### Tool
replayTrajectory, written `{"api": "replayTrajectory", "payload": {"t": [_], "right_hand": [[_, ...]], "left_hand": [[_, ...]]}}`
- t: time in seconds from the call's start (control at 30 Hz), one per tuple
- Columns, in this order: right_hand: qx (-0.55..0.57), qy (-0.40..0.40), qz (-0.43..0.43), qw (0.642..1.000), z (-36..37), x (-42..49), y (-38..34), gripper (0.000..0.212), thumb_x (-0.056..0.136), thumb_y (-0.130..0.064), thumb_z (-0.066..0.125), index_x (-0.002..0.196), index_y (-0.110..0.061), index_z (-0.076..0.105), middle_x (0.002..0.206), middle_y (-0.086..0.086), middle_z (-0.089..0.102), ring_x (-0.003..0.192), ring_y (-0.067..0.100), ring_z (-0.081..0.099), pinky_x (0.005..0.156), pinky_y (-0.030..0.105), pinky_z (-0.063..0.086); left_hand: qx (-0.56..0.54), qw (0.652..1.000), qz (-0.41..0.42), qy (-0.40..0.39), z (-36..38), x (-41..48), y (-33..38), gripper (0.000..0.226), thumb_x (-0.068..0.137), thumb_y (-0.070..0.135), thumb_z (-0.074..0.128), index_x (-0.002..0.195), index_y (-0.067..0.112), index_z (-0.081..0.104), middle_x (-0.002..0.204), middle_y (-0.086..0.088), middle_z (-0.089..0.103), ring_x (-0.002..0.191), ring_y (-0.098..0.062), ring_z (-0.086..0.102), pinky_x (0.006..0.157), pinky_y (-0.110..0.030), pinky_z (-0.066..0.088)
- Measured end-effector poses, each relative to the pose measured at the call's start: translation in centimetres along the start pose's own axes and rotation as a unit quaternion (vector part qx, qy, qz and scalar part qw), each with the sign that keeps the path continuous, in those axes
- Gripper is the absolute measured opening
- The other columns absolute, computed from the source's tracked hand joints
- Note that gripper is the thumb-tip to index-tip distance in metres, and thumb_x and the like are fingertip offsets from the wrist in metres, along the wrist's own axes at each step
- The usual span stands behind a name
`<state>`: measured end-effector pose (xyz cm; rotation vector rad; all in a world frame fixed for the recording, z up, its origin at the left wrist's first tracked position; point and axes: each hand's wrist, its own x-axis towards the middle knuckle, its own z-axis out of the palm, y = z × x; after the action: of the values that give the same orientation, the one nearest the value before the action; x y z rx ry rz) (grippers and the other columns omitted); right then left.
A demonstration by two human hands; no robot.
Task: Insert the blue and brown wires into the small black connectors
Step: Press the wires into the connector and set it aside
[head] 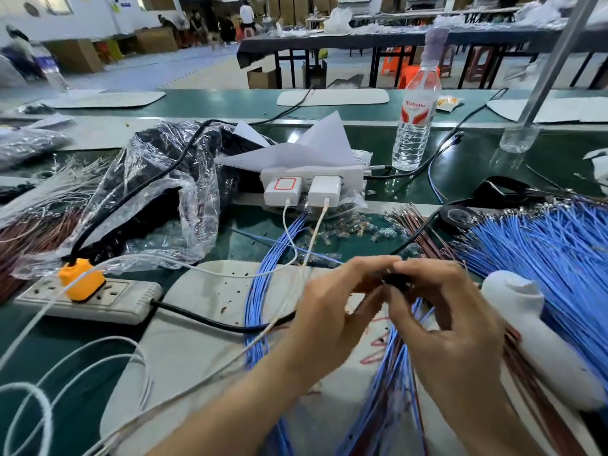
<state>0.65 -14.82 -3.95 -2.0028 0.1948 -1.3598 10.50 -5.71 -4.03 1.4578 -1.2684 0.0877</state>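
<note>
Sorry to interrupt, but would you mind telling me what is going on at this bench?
A person is assembling wiring at a green bench. The left hand and right hand meet above a grey mat, both pinching a small black connector between their fingertips; blur hides whether a wire is going in. Loose blue wires lie under the hands, with a big blue bundle and brown wires lying to the right.

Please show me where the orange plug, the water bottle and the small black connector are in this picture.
orange plug (81,277): head view, on its orange top.
water bottle (411,139): head view, on the clear ribbed body below the label.
small black connector (396,280): head view, on its dark middle, partly blurred.
</note>
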Motion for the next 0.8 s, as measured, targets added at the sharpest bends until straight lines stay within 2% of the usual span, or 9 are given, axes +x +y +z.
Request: {"api": "replayTrajectory", "payload": {"t": [0.1, 0.2, 0.3, 0.4, 0.5, 0.6, 0.73, 0.8], "right_hand": [[0.063, 0.008, 0.053, 0.997, 0.0, 0.1, -0.2, 0.035, 0.08, -0.018, 0.07, 0.106, -0.04, 0.059, 0.1, -0.012, 0.063, 0.081, 0.01, 0.065, 0.077, 0.023, 0.051], [0.023, -0.009, 0.029, 0.999, -0.2, 0.4, 0.0, 0.024, 0.082, -0.023, 0.072, 0.104, -0.027, 0.063, 0.103, -0.008, 0.059, 0.083, 0.012, 0.062, 0.075, 0.029, 0.051], [-0.01, -0.015, 0.01, 1.0, -0.2, 0.4, -0.1, 0.015, 0.083, -0.026, 0.069, 0.097, -0.023, 0.064, 0.097, -0.009, 0.061, 0.084, 0.009, 0.06, 0.072, 0.034, 0.051], [-0.021, -0.016, -0.003, 1.0, -0.2, 0.2, -0.3, 0.015, 0.082, -0.021, 0.071, 0.095, -0.02, 0.065, 0.094, -0.006, 0.061, 0.082, 0.008, 0.06, 0.07, 0.038, 0.051], [-0.021, -0.02, -0.003, 1.0, -0.3, 0.1, -0.3, 0.014, 0.08, -0.018, 0.071, 0.093, -0.014, 0.068, 0.092, -0.004, 0.062, 0.081, 0.008, 0.06, 0.071, 0.03, 0.051], [-0.025, -0.02, 0.002, 0.999, -0.2, 0.1, -0.2, 0.014, 0.08, -0.018, 0.071, 0.091, -0.009, 0.069, 0.09, -0.001, 0.062, 0.08, 0.009, 0.06, 0.071, 0.027, 0.05], [-0.035, -0.029, 0.004, 0.999, -0.2, 0.2, -0.2, 0.013, 0.079, -0.015, 0.071, 0.089, -0.007, 0.069, 0.088, -0.001, 0.062, 0.079, 0.008, 0.06, 0.071, 0.027, 0.05], [-0.036, -0.04, 0.008, 0.999, -0.2, 0.2, -0.1, 0.012, 0.078, -0.013, 0.071, 0.089, -0.007, 0.07, 0.087, -0.001, 0.062, 0.079, 0.006, 0.059, 0.072, 0.022, 0.049]], "left_hand": [[-0.081, 0.994, -0.062, 0.043, -0.1, 0.0, 0.0, 0.032, 0.087, 0.004, 0.062, 0.109, 0.027, 0.058, 0.093, 0.007, 0.069, 0.083, -0.003, 0.068, 0.076, -0.016, 0.052], [-0.11, 0.99, -0.075, 0.035, 0.0, 0.1, 0.0, 0.026, 0.087, 0.008, 0.064, 0.106, 0.025, 0.06, 0.089, 0.011, 0.068, 0.077, 0.0, 0.066, 0.069, -0.012, 0.049], [-0.115, 0.989, -0.089, 0.024, 0.0, 0.0, -0.1, 0.022, 0.088, 0.01, 0.063, 0.104, 0.024, 0.059, 0.088, 0.017, 0.068, 0.08, -0.001, 0.067, 0.071, -0.013, 0.05], [-0.075, 0.994, -0.078, 0.02, 0.0, -0.2, -0.6, 0.013, 0.089, 0.007, 0.061, 0.099, 0.016, 0.061, 0.085, 0.007, 0.069, 0.079, -0.006, 0.068, 0.071, -0.024, 0.056], [-0.043, 0.996, -0.077, 0.025, 0.0, -0.3, -1.1, 0.01, 0.086, 0.006, 0.063, 0.095, 0.002, 0.064, 0.086, -0.002, 0.071, 0.078, -0.015, 0.069, 0.071, -0.036, 0.057], [-0.047, 0.997, -0.052, 0.03, 0.0, -0.2, -1.1, 0.007, 0.084, 0.003, 0.065, 0.089, 0.0, 0.065, 0.095, -0.001, 0.068, 0.081, -0.016, 0.067, 0.071, -0.034, 0.056], [-0.05, 0.997, -0.051, 0.028, 0.1, -0.2, -1.3, 0.004, 0.084, 0.001, 0.064, 0.086, -0.002, 0.065, 0.09, -0.006, 0.06, 0.079, -0.011, 0.062, 0.07, -0.022, 0.053], [-0.058, 0.996, -0.06, 0.02, 0.1, -0.2, -1.4, 0.004, 0.084, 0.0, 0.063, 0.086, -0.003, 0.065, 0.09, -0.007, 0.06, 0.079, -0.013, 0.062, 0.07, -0.023, 0.053]]}}
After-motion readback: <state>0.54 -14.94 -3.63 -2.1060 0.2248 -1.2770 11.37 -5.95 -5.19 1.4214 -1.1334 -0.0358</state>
